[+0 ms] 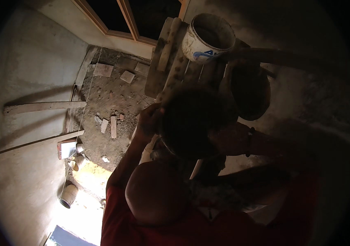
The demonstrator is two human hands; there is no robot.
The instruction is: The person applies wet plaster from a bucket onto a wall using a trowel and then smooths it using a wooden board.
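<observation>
red shirt nearest; left hand grips dark round vessel; right hand alongside, grip unclear; likely steadying step; next needs even support.

Shadow swallows the dark round thing, so I can't make out its surface. The fingers of the right hand vanish against it; those of the left hand are dim, partly hidden. Overhead, the window runs out of sight.
</observation>
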